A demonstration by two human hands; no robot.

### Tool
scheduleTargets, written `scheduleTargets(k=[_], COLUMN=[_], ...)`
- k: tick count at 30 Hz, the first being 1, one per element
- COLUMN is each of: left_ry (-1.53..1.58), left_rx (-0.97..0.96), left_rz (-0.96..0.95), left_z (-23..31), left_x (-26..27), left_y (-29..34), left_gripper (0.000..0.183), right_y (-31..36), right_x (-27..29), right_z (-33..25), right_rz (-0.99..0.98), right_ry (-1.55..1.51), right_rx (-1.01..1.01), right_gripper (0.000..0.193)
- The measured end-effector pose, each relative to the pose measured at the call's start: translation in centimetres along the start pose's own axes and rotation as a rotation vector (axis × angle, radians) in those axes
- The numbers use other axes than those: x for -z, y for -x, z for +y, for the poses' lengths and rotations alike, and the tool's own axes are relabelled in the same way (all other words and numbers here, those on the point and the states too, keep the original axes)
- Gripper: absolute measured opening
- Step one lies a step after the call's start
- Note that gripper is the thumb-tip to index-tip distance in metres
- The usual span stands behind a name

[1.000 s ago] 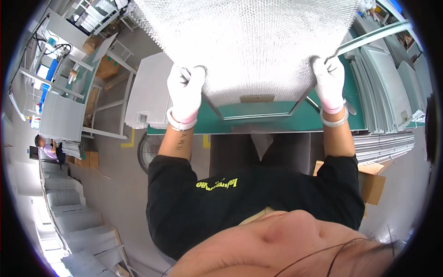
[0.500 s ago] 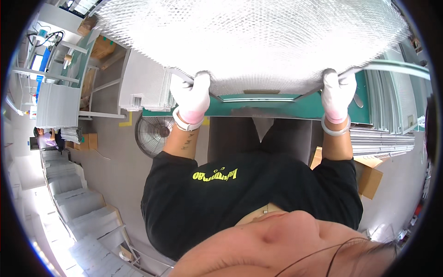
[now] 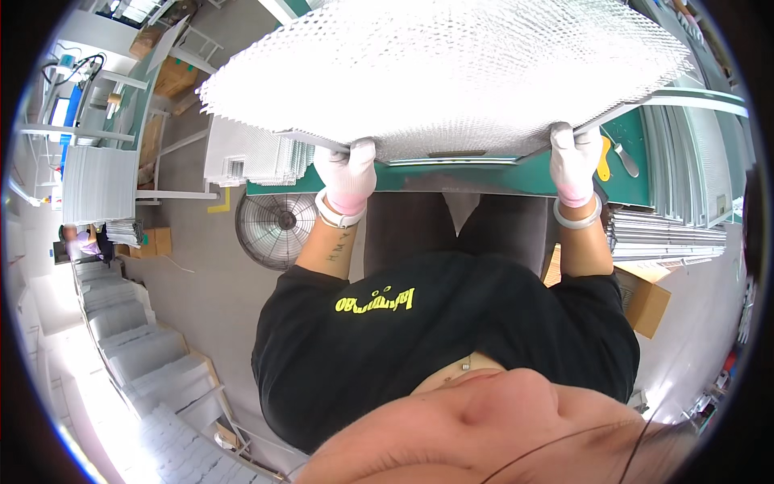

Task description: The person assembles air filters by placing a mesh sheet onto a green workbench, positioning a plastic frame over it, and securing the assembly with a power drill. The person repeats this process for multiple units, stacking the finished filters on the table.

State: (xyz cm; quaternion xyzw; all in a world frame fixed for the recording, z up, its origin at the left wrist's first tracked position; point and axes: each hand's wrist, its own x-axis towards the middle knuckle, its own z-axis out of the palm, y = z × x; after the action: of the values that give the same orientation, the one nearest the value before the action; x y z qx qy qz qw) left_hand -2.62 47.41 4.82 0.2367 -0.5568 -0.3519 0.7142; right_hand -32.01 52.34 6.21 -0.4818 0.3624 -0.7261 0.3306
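A large white mesh panel (image 3: 451,77) with an open-patterned surface hangs in front of me, tilted, with thin grey edge strips along its near side. My left hand (image 3: 348,171), in a white glove, is closed on the panel's near left edge, thumb on top. My right hand (image 3: 575,165), gloved alike, grips the near right edge the same way. Beyond my right hand, a yellow-handled tool (image 3: 603,158) and a rounded metal blade (image 3: 626,161) lie on the green worktop (image 3: 637,189). The fingers under the panel are hidden.
Stacked white mesh sheets (image 3: 258,157) stand left of the worktop, and upright pale panels (image 3: 685,161) at its right. A round floor fan (image 3: 278,230) is below left. Cardboard boxes (image 3: 647,306) and metal strips (image 3: 669,234) sit at the right. Another person (image 3: 89,242) is far left.
The mesh panel has tilted and drawn in, its far left corner shifting right. My hands are slightly closer together. The yellow-handled tool has come into sight.
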Motion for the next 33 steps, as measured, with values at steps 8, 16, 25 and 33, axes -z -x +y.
scheduleTargets(k=[8, 16, 25, 33], left_ry=[-0.197, -0.240, -0.289, -0.262], left_rx=[0.107, -0.117, -0.178, -0.149], left_rz=[-0.282, 0.019, -0.049, -0.002], left_z=[3.1, 3.8, 3.0, 3.5], left_x=[1.0, -1.3, -1.2, -1.6], left_y=[-5.6, -8.9, -9.3, -8.0], left_gripper=[0.019, 0.026, 0.026, 0.027], right_y=[-4.2, -6.1, -6.5, -6.7], right_x=[-1.2, -3.8, -2.4, -0.3], right_z=[-4.9, -5.5, -5.0, -4.4], right_rz=[0.032, 0.259, 0.193, 0.077], right_ry=[0.151, 0.320, 0.457, 0.447], right_rx=[0.093, 0.319, 0.311, 0.214], right_gripper=[0.014, 0.012, 0.036, 0.046])
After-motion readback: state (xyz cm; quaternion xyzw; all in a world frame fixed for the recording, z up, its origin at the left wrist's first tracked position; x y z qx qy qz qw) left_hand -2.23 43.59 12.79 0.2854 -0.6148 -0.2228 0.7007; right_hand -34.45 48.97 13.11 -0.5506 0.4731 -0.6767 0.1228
